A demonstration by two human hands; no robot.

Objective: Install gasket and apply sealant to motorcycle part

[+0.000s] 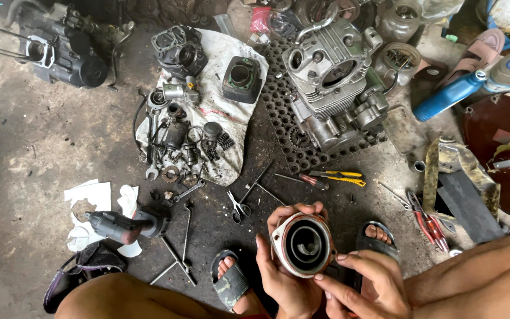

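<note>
Head view. The person squats over a stained concrete floor (25, 147), sandalled feet either side of the work. Both hands hold one part low in the frame, between the knees: a round metal housing (302, 244), cup-shaped, with a rust-red outer wall, a pale flange and dark concentric steps inside.

Left hand (281, 277) — cupped under and around the housing's near side, fingers (293, 214) curled over the far rim, clamped on the part. Right hand (364, 286) — fingers closed against the lower right edge, fingertip pressing the flange; the grip is lighter and looks more steadying than carrying.

Judgement on handling: the housing is greasy-looking cast metal, so a two-point hold as here is sound; keep the bore facing up and level so that grit does not fall in, and turn it by the rim rather than the inner steps.

Surroundings. Ahead, a finned grey engine block (334, 82) rests on a black perforated rubber mat (284, 127). Left of it, a dirty white cloth (222, 112) carries small parts — springs, gears, a black cylinder (242, 78). Scissors (238, 208) and a yellow-handled cutter (340, 177) lie on the floor just beyond the housing; red-handled pliers (427, 221) to the right, and a dark power tool (122, 226) on torn paper to the left.
</note>
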